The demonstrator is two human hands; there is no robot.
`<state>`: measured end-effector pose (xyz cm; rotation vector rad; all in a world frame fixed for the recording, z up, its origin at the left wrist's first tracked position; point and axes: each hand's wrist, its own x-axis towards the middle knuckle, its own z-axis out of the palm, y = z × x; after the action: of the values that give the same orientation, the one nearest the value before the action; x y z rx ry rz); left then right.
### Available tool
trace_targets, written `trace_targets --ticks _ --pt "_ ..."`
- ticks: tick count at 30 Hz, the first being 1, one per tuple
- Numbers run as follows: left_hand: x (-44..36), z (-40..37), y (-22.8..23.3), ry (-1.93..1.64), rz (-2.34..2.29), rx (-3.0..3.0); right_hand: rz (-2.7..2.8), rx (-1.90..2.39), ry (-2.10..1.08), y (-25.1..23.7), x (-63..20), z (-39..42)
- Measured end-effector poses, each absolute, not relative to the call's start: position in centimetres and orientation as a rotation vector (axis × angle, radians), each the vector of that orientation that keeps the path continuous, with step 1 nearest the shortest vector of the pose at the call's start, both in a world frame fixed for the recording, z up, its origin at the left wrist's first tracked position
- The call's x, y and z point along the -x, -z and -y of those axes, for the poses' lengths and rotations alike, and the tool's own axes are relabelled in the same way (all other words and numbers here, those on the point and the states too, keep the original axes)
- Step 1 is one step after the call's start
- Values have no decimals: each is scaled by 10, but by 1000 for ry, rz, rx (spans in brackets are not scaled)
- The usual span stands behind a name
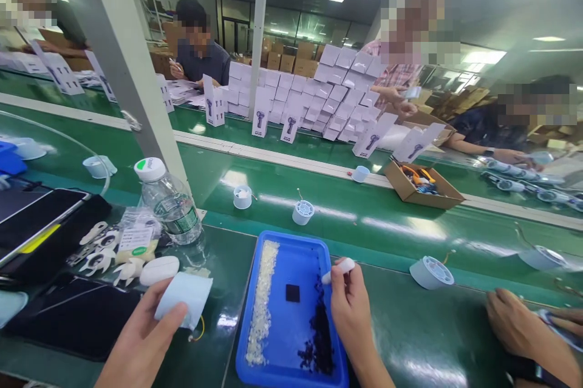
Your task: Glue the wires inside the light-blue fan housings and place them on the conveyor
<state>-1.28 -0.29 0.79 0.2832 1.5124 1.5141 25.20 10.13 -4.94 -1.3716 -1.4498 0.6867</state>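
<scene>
Blue tray (295, 252), green belt (364, 212), white boxes (319, 96).

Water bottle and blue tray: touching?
Apart. The head view shows the water bottle standing left of the blue tray, with green table plainly visible between them.

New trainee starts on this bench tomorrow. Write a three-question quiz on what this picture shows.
1. True or false: the left hand holds a pale blue round housing.
2. Multiple choice: the right hand holds a small white tool over which thing? A) a cardboard box B) a blue tray C) a water bottle
3. Fill in the blank: inside the tray, the strip of pale small parts lies along its ____ side, as seen in the picture.

Key
1. True.
2. B; the tool's tip is near the dark small parts.
3. Left; the dark parts lie to the right.
</scene>
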Motion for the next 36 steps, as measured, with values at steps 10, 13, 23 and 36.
trace_targets --ticks 10,13,23,36 --pt "6 0 -8 -1571 -1455 -272 1390 1348 -712 56 -252 -104" --pt "6 -1 -8 -1619 -1397 -253 1355 1348 -718 56 -253 -103" --pt "1 0 -5 -1592 -1199 -204 1428 1314 -744 50 -249 -99" --pt "-4 0 -2 -1611 -1098 -137 1366 1363 -783 53 -251 -105"
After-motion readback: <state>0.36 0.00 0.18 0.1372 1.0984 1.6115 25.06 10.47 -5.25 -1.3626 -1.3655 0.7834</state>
